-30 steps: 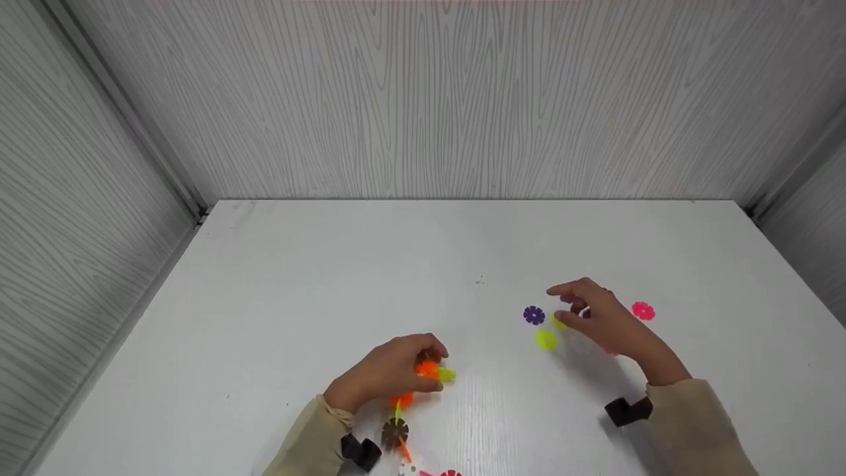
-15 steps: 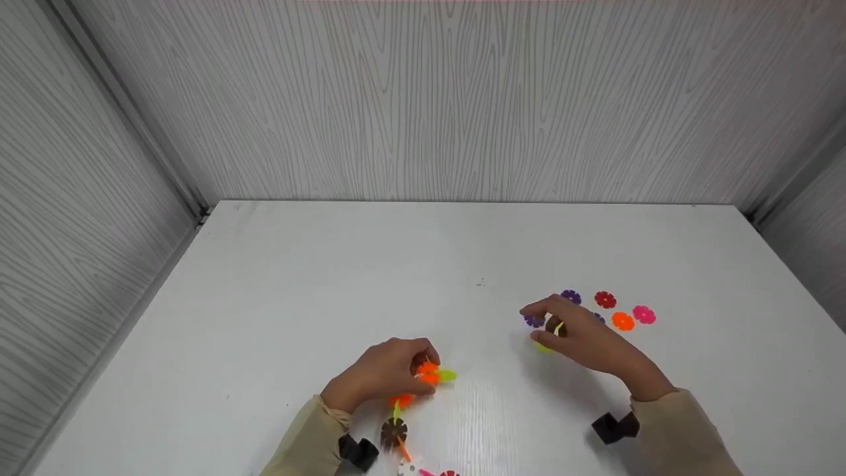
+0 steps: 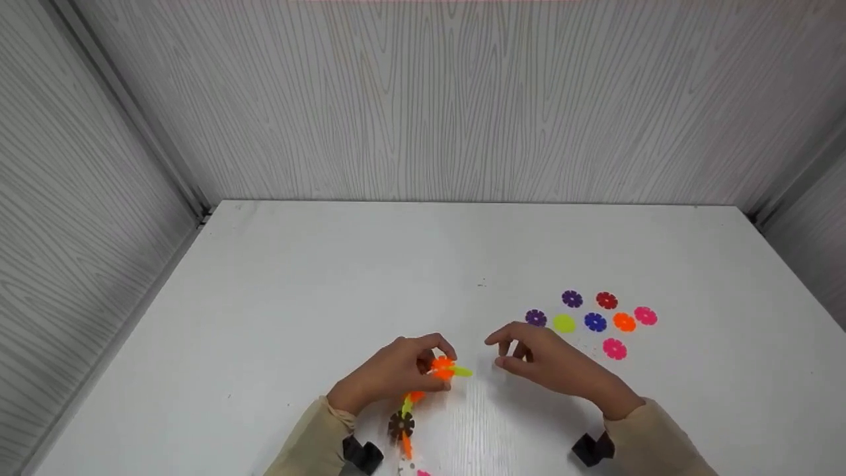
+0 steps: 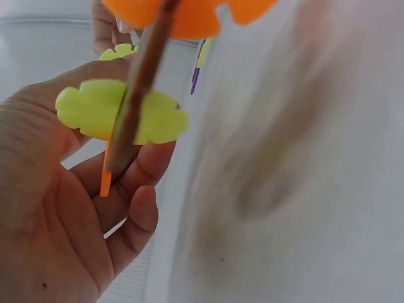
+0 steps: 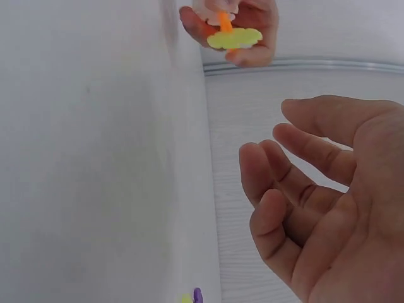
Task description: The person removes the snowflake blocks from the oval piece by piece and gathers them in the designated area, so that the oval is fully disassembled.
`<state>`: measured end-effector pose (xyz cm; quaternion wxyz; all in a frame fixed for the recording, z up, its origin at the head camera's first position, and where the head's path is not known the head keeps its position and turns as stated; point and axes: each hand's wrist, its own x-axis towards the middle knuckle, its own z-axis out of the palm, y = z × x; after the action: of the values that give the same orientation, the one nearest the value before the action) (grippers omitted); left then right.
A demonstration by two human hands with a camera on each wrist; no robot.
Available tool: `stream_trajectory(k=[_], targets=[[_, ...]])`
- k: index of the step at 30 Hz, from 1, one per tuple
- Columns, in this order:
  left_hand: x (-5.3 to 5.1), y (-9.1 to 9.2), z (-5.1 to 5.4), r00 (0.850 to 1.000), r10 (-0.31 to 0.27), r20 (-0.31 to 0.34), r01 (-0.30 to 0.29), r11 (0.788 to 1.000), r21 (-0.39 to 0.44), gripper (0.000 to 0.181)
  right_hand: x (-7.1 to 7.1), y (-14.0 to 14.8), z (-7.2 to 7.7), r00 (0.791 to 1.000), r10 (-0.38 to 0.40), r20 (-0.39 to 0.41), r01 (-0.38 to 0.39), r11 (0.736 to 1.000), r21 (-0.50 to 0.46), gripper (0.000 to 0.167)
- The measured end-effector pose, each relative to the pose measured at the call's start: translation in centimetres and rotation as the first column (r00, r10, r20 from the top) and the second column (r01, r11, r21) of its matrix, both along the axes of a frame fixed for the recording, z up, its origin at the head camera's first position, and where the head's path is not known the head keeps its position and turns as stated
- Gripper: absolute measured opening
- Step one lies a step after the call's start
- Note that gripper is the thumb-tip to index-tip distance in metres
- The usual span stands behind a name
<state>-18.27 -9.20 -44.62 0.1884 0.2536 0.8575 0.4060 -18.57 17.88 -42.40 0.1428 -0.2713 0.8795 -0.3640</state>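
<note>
Left hand (image 3: pixel 398 371) pinched orange notched plastic disc (image 3: pixel 442 365); right hand (image 3: pixel 547 360), at 3 o'clock, loosely curled, unladen. Disc seemed light, stiff, best held by rim.

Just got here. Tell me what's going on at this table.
On a white table, someone is handling notched, flower-shaped pieces. Their left hand grips a chain of slotted-together discs, pinching an orange disc that has a yellow disc sticking out from it. The right hand hovers nearby, fingers bent, with no piece visible in it. Past that hand lie loose discs in purple, red, blue, orange, pink and yellow, not joined to the chain.
</note>
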Motion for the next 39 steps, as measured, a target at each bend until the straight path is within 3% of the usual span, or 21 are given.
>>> stream_trajectory(k=[7,13,21,24,30,35,39], targets=[[0.0,0.0,-0.4,1.000,0.009,-0.012,-0.008,0.994,0.107,0.032,0.9,-1.5,-0.3,1.000,-0.006,-0.021,0.005,0.999,-0.045,0.034],[0.2,0.1,-0.2,1.000,0.022,-0.002,-0.022,0.993,0.112,0.036,1.9,-2.7,-0.2,0.999,0.002,-0.033,-0.003,1.000,-0.004,0.033],[0.3,0.3,-0.1,1.000,0.018,0.018,-0.020,0.995,0.100,0.040,2.3,-3.6,-0.6,0.979,-0.017,-0.204,0.023,0.999,0.025,0.007],[0.3,0.5,-0.1,1.000,0.020,0.005,-0.020,0.994,0.109,0.037,2.2,-3.3,-0.6,0.975,-0.032,-0.218,0.035,0.999,0.009,0.006],[0.3,0.6,0.0,0.996,0.038,-0.077,-0.030,0.994,0.107,0.033,2.2,-3.1,-0.5,0.986,-0.039,-0.161,0.037,0.999,-0.014,0.006],[0.5,0.8,0.1,0.978,0.053,-0.200,-0.045,0.998,0.042,0.030,2.1,-3.1,-0.3,0.993,-0.007,-0.119,0.004,1.000,-0.022,0.007],[0.7,0.7,0.2,0.976,0.054,-0.211,-0.049,0.998,0.030,0.029,2.0,-2.9,-0.3,0.997,0.055,-0.050,-0.055,0.998,-0.015,0.006]])
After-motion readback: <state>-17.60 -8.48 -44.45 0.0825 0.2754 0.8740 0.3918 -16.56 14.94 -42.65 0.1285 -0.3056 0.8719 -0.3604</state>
